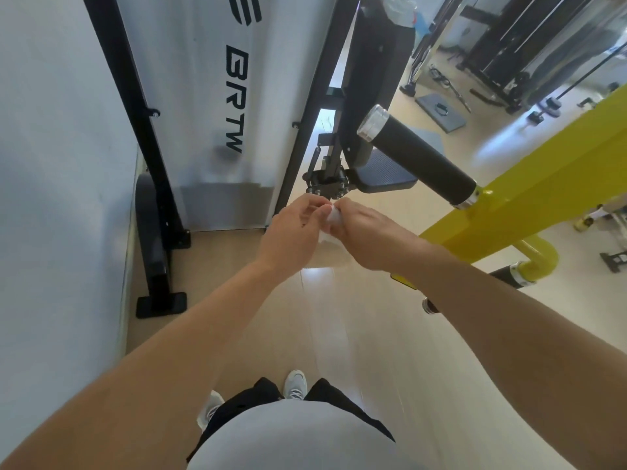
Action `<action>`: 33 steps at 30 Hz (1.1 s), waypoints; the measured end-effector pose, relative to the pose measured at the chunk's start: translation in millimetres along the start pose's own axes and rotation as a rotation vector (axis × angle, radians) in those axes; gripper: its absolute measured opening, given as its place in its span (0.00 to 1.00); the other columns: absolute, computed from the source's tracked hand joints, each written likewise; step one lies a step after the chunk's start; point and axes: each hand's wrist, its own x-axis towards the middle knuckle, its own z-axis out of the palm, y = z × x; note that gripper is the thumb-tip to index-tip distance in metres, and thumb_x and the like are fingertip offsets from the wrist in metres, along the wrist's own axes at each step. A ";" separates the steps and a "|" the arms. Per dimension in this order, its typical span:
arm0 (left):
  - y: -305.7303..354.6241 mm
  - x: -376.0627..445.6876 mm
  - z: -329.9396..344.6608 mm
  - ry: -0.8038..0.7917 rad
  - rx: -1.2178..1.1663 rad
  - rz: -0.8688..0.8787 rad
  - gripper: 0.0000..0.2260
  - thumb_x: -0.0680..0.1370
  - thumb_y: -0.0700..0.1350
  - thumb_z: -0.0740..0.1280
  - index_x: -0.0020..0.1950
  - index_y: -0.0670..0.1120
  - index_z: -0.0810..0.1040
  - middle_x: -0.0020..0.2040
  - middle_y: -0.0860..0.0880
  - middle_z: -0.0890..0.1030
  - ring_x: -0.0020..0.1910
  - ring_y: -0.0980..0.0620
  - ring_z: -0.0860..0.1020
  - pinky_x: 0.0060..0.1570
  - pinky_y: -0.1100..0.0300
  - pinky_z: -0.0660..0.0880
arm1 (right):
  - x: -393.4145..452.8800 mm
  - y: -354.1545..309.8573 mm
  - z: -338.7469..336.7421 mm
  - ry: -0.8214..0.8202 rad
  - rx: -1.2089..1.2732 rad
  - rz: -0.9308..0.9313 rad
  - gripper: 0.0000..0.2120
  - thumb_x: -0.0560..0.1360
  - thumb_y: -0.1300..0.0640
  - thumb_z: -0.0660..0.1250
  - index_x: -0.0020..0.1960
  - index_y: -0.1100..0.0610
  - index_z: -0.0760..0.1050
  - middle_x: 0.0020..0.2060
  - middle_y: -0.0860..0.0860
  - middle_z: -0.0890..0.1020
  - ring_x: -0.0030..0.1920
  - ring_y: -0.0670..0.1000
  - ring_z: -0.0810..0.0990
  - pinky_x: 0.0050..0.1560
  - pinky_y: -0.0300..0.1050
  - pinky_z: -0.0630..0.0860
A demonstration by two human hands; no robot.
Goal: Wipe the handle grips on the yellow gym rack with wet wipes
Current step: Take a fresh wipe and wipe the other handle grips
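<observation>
Here, at mid-frame, the left hand [294, 228] and right hand [363, 232] both pinch a wet wipe [330, 217]; it should be unfolded fully before wrapping the black grip [419, 159] at upper right.

Yellow rack, black grips, white wipe over a pale floor.

I see the rack frame [529, 195] in bright yellow, and the nearest grip [420, 161] on it is matte black with shiny silver collars at both ends. The wipe [330, 217] pinched between my left hand [291, 232] and right hand [366, 232] is white. The floor [356, 334] is pale beige and glossy, with light glare. The tall panel [217, 113] to the left is silvery grey with black lettering and a black border. The seat pad [386, 171] behind is black with a fine dotted texture. My shirt [295, 439] reads light grey, my shorts [251, 398] black, my shoes [296, 383] white-grey.
</observation>
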 end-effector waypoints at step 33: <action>-0.1 -6.6 3.0 -0.014 0.147 0.090 0.07 0.84 0.51 0.58 0.55 0.52 0.74 0.46 0.54 0.78 0.49 0.47 0.77 0.54 0.51 0.74 | -36.4 25.3 8.3 0.125 -0.872 0.072 0.12 0.82 0.55 0.59 0.63 0.58 0.67 0.51 0.56 0.82 0.52 0.58 0.81 0.72 0.61 0.59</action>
